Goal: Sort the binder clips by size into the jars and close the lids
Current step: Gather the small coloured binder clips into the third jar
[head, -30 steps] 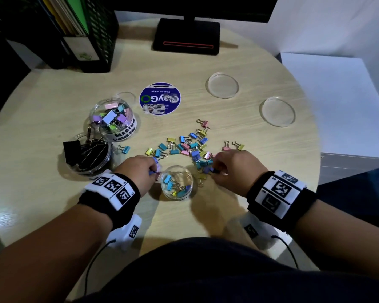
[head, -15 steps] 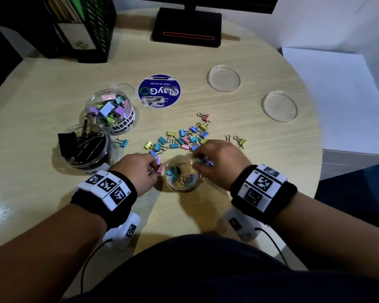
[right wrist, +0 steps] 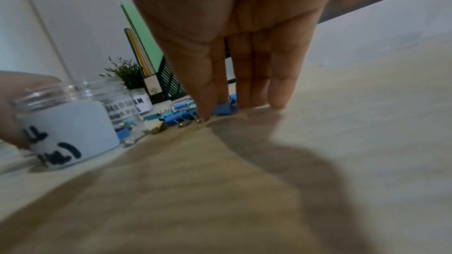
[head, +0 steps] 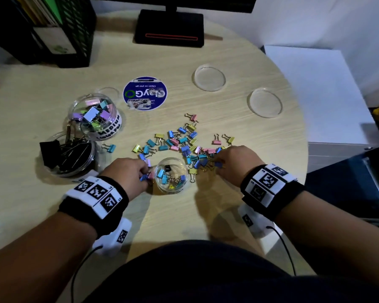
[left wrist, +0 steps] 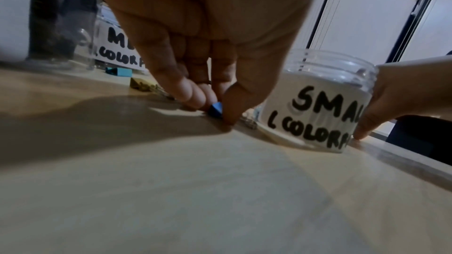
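Note:
The small jar point(head: 171, 178) stands open near the table's front edge with several small clips in it; its label point(left wrist: 315, 101) reads SMALL. My left hand point(head: 127, 173) rests against the jar's left side, its thumb and fingers pinching a small blue clip point(left wrist: 215, 110) down on the table, with a pink clip point(head: 151, 174) beside it. My right hand point(head: 234, 162) is right of the jar at the edge of the loose pile of small coloured clips point(head: 184, 141). Its fingers point(right wrist: 259, 76) point straight down and touch the table among blue clips point(right wrist: 221, 110).
A medium jar point(head: 94, 117) of pastel clips and a jar of large black clips point(head: 68, 156) stand at the left. Two clear lids point(head: 209, 77) point(head: 264, 102) and a blue-labelled lid point(head: 144, 94) lie further back. A monitor base point(head: 169, 29) and black file rack point(head: 59, 29) stand behind.
My right hand has moved from over the small jar back to the right, onto the clip pile. My left hand stays beside the jar, holding its clips.

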Motion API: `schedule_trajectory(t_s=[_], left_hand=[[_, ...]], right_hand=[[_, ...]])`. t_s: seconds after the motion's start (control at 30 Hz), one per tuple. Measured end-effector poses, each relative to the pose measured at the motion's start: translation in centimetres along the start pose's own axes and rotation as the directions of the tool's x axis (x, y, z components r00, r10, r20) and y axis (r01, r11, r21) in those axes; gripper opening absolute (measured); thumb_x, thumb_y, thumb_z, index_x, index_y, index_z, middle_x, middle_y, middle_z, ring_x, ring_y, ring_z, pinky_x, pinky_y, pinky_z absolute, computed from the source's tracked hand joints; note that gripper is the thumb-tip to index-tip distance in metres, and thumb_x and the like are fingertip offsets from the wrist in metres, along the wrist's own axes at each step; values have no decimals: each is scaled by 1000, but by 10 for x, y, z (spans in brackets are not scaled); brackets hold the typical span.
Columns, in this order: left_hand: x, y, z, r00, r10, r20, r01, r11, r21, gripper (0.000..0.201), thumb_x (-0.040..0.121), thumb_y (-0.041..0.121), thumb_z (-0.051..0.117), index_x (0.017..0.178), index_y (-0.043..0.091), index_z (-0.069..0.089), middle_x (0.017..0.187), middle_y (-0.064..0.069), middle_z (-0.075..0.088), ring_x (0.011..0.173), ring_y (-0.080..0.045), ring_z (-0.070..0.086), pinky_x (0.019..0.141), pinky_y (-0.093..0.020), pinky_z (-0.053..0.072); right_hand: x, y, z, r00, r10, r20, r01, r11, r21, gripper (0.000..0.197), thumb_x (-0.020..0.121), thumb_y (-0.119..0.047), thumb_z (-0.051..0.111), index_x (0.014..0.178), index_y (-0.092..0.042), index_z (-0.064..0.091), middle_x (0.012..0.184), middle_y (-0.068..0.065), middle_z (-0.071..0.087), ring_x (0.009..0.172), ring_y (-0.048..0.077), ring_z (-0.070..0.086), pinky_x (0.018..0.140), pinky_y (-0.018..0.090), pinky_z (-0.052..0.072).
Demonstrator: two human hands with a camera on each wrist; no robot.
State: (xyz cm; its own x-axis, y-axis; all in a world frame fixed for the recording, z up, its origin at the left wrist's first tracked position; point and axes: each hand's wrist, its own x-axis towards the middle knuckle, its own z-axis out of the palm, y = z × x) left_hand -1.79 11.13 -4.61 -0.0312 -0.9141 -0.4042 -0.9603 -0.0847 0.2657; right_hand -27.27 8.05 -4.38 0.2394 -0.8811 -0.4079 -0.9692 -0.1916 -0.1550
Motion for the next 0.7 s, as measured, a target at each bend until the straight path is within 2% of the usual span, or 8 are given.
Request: schedule_trajectory(t_s=[0.1, 0.2, 0.3, 0.37, 0.5, 0.6, 0.67, 0.7], left_hand=[[0, -1, 0, 1000, 16, 3, -16, 1000, 15, 24, 70, 28, 73, 93, 22, 68, 91, -2, 65, 85, -21, 59, 79, -31, 51], [-1, -1, -1, 998, 57, -7, -57, 996, 65, 24, 72, 30, 71, 93, 20, 66, 92, -2, 61, 85, -22, 57, 76, -28, 47], [-1, -1, -1, 997, 77, -14, -76, 993, 85, 19, 72, 27, 71, 88, 19, 64, 87, 0, 58, 82, -19, 54, 73, -27, 45], [-2, -2, -3, 998, 61, -12, -60, 997, 56, 15, 70, 24, 72, 81, 21, 61, 80, 3, 60, 79, -18, 56, 71, -27, 47], [-6, -4, -13, 996, -9, -93, 1, 997, -81, 17, 68, 24, 73, 69, 19, 57, 68, 4, 62, 70, -19, 60, 65, -26, 50], [-9, -2, -19, 983, -26, -180, -18, 971, -239, 21, 67, 20, 76, 65, 21, 55, 60, 8, 58, 58, -11, 55, 58, -22, 44], [-11, 6, -18, 973, -1, -230, -88, 922, -377, 23, 67, 17, 78, 63, 23, 56, 56, 9, 57, 49, -1, 50, 55, -18, 42], [-13, 11, -18, 971, 26, -238, -131, 891, -435, 24, 67, 15, 78, 63, 25, 57, 57, 10, 57, 47, 0, 50, 55, -16, 43]], right_hand=[[0, -4, 0, 1000, 5, 8, -5, 998, -63, 21, 88, -17, 49, 101, -17, 64, 97, 7, 64, 89, 26, 57, 66, 25, 37], [-3, -8, 1, 1000, 15, 13, -14, 997, -74, 23, 88, -12, 44, 100, -15, 64, 89, 7, 59, 77, 23, 48, 65, 26, 36], [-4, -9, 2, 1000, 18, 9, -18, 997, -71, 22, 87, -11, 44, 97, -17, 62, 92, 7, 61, 81, 24, 52, 66, 26, 37], [-6, -10, 2, 1000, 21, 3, -21, 998, -60, 17, 87, -10, 43, 87, -20, 57, 84, 6, 55, 78, 24, 50, 65, 27, 36], [-6, -9, 4, 1000, 12, -3, -13, 997, -71, 14, 85, -9, 42, 76, -19, 45, 73, 1, 46, 72, 23, 44, 60, 26, 33], [-5, -6, 8, 1000, 0, -17, -2, 997, -73, 16, 84, -8, 43, 73, -19, 46, 63, -2, 39, 69, 24, 45, 48, 24, 25], [-5, -4, 9, 1000, -4, -23, 3, 998, -58, 15, 84, -8, 44, 75, -19, 49, 67, -1, 45, 71, 24, 48, 53, 24, 31], [-6, -4, 10, 1000, -5, -22, 3, 999, -51, 15, 85, -8, 44, 77, -19, 51, 73, 1, 50, 73, 24, 50, 57, 25, 34]])
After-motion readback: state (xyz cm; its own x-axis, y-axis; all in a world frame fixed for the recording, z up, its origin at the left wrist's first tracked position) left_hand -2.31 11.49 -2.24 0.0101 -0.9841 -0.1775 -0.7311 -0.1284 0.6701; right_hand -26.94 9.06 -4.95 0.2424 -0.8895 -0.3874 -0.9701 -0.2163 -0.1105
